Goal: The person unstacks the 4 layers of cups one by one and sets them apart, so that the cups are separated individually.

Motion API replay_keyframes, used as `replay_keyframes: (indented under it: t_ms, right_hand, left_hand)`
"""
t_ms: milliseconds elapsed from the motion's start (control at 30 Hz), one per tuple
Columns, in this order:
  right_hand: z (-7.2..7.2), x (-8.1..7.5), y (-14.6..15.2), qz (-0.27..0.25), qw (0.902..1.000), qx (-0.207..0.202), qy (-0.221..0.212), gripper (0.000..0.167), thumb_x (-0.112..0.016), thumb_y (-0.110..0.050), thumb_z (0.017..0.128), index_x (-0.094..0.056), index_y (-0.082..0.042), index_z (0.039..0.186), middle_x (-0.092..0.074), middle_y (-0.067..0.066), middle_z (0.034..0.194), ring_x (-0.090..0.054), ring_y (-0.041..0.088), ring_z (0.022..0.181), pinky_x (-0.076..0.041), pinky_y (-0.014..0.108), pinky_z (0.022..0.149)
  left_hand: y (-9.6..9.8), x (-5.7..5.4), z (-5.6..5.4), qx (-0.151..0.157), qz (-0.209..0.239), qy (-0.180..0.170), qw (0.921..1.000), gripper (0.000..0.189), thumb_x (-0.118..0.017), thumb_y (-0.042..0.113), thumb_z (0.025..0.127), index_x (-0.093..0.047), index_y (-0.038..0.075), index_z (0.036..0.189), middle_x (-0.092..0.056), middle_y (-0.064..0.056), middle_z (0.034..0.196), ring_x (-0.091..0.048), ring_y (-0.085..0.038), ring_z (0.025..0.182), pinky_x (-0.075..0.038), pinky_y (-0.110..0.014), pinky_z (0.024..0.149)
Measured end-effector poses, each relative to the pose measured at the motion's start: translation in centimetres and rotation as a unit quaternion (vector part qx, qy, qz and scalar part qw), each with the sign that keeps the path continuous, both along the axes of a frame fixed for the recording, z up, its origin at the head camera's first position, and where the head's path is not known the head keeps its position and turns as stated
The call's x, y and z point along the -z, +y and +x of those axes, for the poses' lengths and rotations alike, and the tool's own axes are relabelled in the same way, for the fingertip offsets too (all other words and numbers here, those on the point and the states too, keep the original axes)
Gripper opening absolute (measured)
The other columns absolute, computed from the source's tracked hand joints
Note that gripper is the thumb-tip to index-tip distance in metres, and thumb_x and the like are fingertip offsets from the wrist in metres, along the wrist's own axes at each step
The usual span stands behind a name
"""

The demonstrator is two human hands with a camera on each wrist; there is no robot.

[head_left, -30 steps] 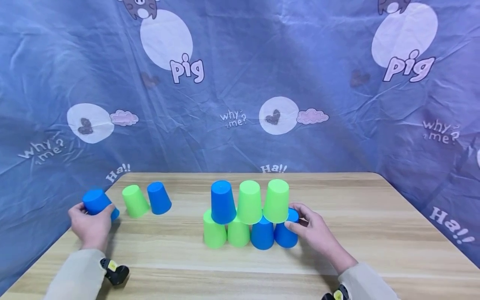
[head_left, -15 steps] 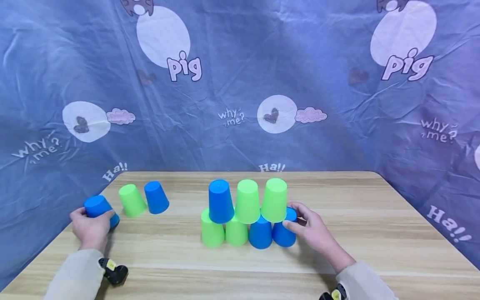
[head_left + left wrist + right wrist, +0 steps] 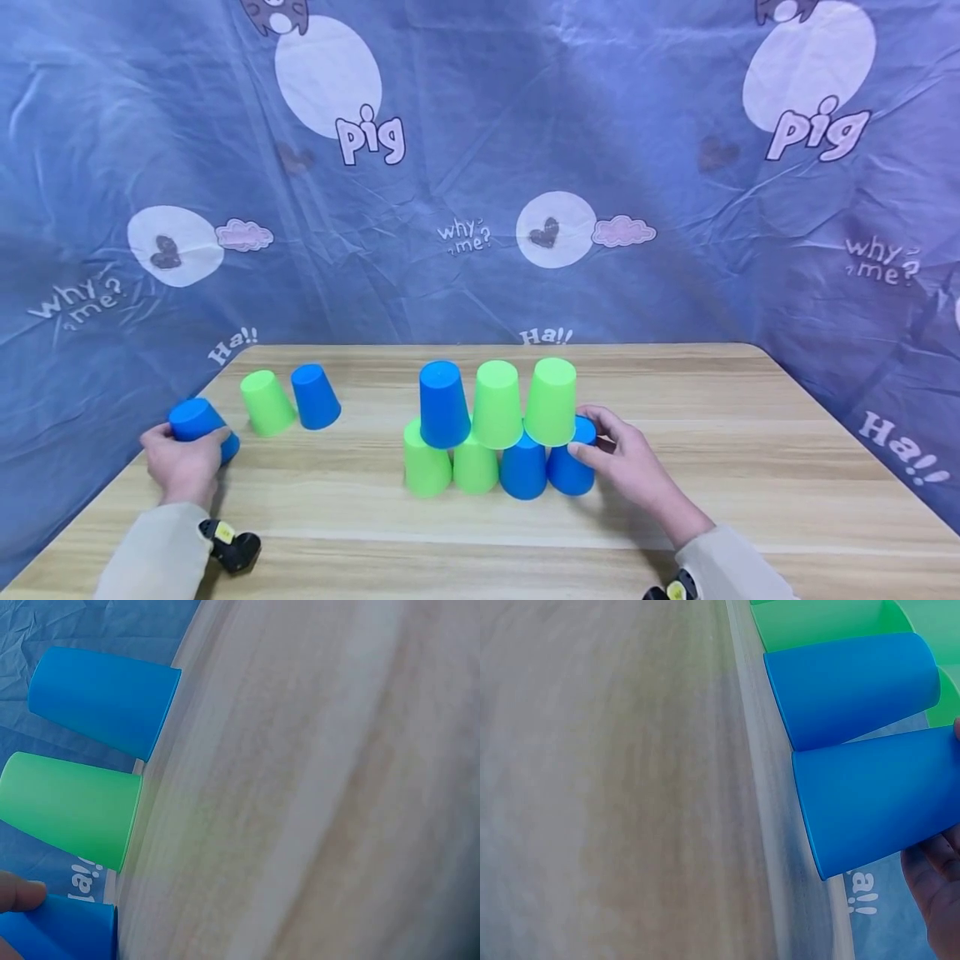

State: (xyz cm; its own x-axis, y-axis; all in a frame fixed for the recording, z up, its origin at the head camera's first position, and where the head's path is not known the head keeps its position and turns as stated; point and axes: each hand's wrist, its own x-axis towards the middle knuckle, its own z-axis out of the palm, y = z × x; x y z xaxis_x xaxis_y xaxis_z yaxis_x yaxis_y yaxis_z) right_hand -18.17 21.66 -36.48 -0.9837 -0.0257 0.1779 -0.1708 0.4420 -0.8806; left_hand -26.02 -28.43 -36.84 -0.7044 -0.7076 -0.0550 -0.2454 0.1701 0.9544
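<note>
At the left of the head view, my left hand point(image 3: 182, 463) grips an upside-down blue cup point(image 3: 197, 418) low over the table, thumb along its near side. The left wrist view has that blue cup point(image 3: 71, 928) in its lower corner, only partly in frame. My right hand point(image 3: 626, 458) holds the blue cup point(image 3: 572, 468) at the right end of a stack's lower row, its thumb in front and fingers behind. On the lower row of green and blue cups stand a blue cup point(image 3: 442, 404) and two green ones, the right green cup point(image 3: 553, 400) closest to my right hand.
Beside my left hand stand a green cup point(image 3: 267, 404) and another blue cup point(image 3: 316, 397), both upside down. Everything rests on a wood-grain table point(image 3: 337, 533). A blue printed cloth point(image 3: 465, 150) hangs behind its far edge.
My left hand has lowered the blue cup slightly toward the table. My right hand and the stacked cups look the same, apart from a slight shift of the whole view.
</note>
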Motion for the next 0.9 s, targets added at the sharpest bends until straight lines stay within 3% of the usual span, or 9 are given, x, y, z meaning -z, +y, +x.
replay_keyframes:
  t_ms: [333,500,667,767,900]
  right_hand:
    - [-0.1,0.1,0.0,-0.005,1.0,-0.005,0.005,0.044,-0.064,-0.016,0.087,-0.05,-0.001,0.125,-0.058,0.014,0.115,-0.055,0.027,0.107,-0.045,0.046,0.096]
    - [-0.1,0.1,-0.1,-0.005,1.0,-0.003,0.004,0.044,-0.064,-0.016,0.086,-0.05,-0.001,0.126,-0.058,0.013,0.115,-0.055,0.027,0.108,-0.045,0.046,0.097]
    - [-0.1,0.1,-0.1,-0.007,1.0,-0.003,0.004,0.044,-0.064,-0.015,0.087,-0.05,-0.001,0.125,-0.058,0.014,0.115,-0.055,0.028,0.108,-0.045,0.047,0.097]
    - [0.0,0.1,-0.1,-0.008,1.0,-0.001,0.005,0.043,-0.064,-0.014,0.086,-0.05,-0.001,0.125,-0.058,0.014,0.115,-0.055,0.028,0.108,-0.045,0.047,0.097]
    - [0.0,0.1,-0.1,-0.006,1.0,0.002,0.006,0.043,-0.064,-0.014,0.086,-0.05,-0.001,0.125,-0.058,0.014,0.114,-0.055,0.028,0.107,-0.045,0.047,0.096]
  left_hand:
    - [-0.1,0.1,0.0,0.006,-0.002,0.005,1.0,0.081,-0.061,0.005,0.081,-0.011,0.004,0.144,-0.015,-0.022,0.151,-0.014,-0.038,0.139,-0.016,-0.051,0.113]
    - [0.0,-0.4,0.1,0.021,-0.017,0.007,0.9996,0.086,-0.061,0.007,0.08,-0.005,0.007,0.145,-0.011,-0.019,0.152,-0.013,-0.037,0.139,-0.015,-0.05,0.114]
    - [1.0,-2.2,0.2,0.025,-0.043,0.038,0.998,0.086,-0.062,0.018,0.082,-0.005,0.017,0.147,-0.008,-0.014,0.153,-0.013,-0.032,0.139,-0.014,-0.045,0.115]
    - [2.5,-3.9,0.4,0.031,-0.059,0.083,0.9943,0.082,-0.062,0.017,0.083,-0.01,0.022,0.146,-0.007,-0.007,0.154,-0.011,-0.026,0.14,-0.012,-0.039,0.116]
    - [5.0,-5.9,1.0,0.058,-0.083,0.162,0.9816,0.072,-0.061,0.016,0.084,-0.02,0.022,0.143,-0.015,-0.001,0.153,-0.014,-0.016,0.14,-0.012,-0.031,0.115]
